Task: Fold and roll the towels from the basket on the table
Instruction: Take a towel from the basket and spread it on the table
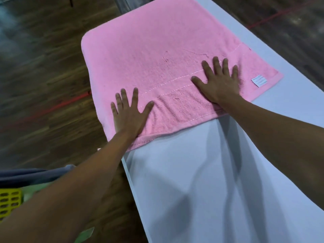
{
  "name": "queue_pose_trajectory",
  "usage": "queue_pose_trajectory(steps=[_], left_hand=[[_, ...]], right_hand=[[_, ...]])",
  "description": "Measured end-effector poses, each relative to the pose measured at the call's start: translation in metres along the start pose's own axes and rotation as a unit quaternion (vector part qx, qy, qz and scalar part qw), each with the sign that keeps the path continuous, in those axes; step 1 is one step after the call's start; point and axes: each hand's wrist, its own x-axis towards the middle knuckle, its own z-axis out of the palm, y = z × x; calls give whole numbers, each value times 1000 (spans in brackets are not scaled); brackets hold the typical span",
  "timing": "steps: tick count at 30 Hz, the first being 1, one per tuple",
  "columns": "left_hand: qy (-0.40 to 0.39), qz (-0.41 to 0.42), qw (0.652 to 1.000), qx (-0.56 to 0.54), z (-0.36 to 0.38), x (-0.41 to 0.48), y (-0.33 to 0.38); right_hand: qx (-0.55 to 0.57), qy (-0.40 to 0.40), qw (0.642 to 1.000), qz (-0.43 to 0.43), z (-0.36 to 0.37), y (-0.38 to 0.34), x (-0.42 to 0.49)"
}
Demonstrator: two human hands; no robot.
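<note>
A pink towel [157, 55] lies spread flat across the white table [201, 181], its left side hanging over the table's left edge. A small white label [259, 81] shows near its right corner. My left hand [129, 113] presses palm-down on the towel's near hem at the left, fingers spread. My right hand [219, 81] lies flat on the towel further right, fingers spread too. Neither hand grips the cloth. At the lower left a yellow basket [9, 202] holds a grey towel [35, 174] and a pale green one [35, 188].
Dark wooden floor [43, 76] with red tape lines surrounds the table on the left and at the far right. The bare white tabletop stretches from the towel's near hem toward me.
</note>
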Motion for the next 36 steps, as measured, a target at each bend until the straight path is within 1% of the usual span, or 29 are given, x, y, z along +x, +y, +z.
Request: queue_pose_trajectory(steps=[6,10,16,24,36], left_hand=[[1,17,1000,-5,23,-155,48],[-9,24,1000,4,35,-241,76],[-18,25,999,14,49,-345,113],[-6,19,1000,1,62,-429,136],[-1,13,1000,-5,72,-500,152]], right_hand=[[0,2,1000,19,-3,64,-139],[0,-2,999,34,-5,104,-223],[-6,-14,999,41,-6,146,-309],[-3,-14,1000,24,-7,195,-397],[-2,-10,1000,0,-7,233,-464]])
